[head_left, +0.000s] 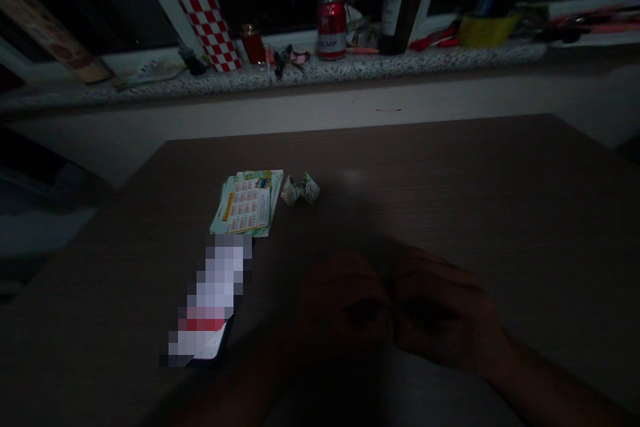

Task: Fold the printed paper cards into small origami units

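In deep shadow over the front of the table, my left hand (340, 297) and my right hand (445, 307) meet at the fingertips. Both have curled, pinched fingers; whatever sits between them is too dark to make out. Beyond my left hand lie small folded pieces of printed paper (301, 189). Just left of these is a loose stack of printed green-and-white paper slips (247, 203) with rows of orange figures. A phone (213, 300) with a lit, blurred-out screen lies to the left of my left hand, close to the stack.
Behind the brown wooden table (450, 167) runs a speckled stone windowsill (280, 83). On it stand a red-and-white checkered bottle (213, 30), a red can (331, 28), a dark tube (403, 7) and a yellow container (485, 30). The room is dim.
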`<state>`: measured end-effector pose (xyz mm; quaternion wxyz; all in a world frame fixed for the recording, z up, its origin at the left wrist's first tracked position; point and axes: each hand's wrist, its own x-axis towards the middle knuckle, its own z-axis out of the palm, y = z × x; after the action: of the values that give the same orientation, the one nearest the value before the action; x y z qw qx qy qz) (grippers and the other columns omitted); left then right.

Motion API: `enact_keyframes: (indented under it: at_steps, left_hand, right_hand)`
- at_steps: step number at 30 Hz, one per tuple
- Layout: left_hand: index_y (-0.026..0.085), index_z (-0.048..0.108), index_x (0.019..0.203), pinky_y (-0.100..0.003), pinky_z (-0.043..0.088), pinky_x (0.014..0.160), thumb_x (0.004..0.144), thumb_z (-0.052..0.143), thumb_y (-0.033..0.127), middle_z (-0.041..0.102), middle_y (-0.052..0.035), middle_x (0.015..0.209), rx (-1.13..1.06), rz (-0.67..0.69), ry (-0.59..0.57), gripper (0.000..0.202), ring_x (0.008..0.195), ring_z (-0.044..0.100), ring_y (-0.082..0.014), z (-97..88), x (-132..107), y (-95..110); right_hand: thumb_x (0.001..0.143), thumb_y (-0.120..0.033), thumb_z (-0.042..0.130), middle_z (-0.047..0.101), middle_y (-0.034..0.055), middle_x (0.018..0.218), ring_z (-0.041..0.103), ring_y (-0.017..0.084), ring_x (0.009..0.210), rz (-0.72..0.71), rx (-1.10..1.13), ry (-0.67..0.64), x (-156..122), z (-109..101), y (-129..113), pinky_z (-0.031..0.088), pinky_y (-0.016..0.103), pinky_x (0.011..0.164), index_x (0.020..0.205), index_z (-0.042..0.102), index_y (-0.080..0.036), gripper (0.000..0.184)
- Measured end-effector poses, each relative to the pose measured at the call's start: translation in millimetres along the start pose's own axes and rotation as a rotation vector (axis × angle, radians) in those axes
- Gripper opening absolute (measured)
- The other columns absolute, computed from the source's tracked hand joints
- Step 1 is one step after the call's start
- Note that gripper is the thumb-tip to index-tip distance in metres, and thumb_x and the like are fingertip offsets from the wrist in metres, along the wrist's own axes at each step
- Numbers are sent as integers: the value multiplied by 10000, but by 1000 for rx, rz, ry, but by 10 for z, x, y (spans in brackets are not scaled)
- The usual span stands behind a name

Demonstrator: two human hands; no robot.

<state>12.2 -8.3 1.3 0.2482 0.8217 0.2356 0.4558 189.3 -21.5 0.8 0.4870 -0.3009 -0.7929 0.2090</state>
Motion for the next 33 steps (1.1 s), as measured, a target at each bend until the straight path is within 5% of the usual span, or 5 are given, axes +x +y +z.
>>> enact_keyframes:
  at_steps: [5, 12, 21, 28, 33]
  left_hand:
    - [178, 620, 791, -257, 498, 616, 690, 658, 27, 640, -24, 709, -98, -61, 114, 186, 693, 607, -145, -38, -8, 7]
    - [167, 636, 735, -247, 488, 638, 721, 667, 88, 644, -17, 733, -269, -347, 131, 85, 696, 611, -133, -86, -19, 8]
    - [151, 704, 827, -210, 424, 542, 790, 669, 273, 662, -9, 695, -298, -808, -117, 133, 627, 585, -128, -45, -53, -17]
    - [144, 674, 756, -199, 445, 579, 723, 739, 261, 662, 1, 684, -560, -958, 158, 138, 630, 589, -112, -12, -32, -61]
    - [142, 641, 763, -193, 445, 595, 690, 764, 221, 662, 6, 714, -627, -977, 156, 163, 652, 585, -103, 13, -33, -40]
  right_hand:
    - [637, -11, 608, 602, 17, 662, 591, 178, 606, 55, 9, 15, -16, -33, 17, 475, 324, 535, 761, 555, -221, 249]
    - [663, -11, 606, 584, 3, 659, 610, 175, 628, 171, 68, 54, -66, -74, 76, 484, 297, 545, 743, 563, -221, 228]
    - [768, -163, 674, 701, 14, 675, 651, 139, 560, 469, 96, 180, -96, -77, 79, 517, 217, 487, 807, 674, -200, 54]
    - [759, -200, 710, 757, 26, 758, 699, 145, 644, 540, 209, 69, -59, -15, 79, 576, 229, 598, 841, 714, -202, 82]
    - [739, -183, 715, 741, 3, 681, 684, 128, 586, 564, 141, 148, -45, 3, 80, 555, 201, 550, 762, 710, -199, 28]
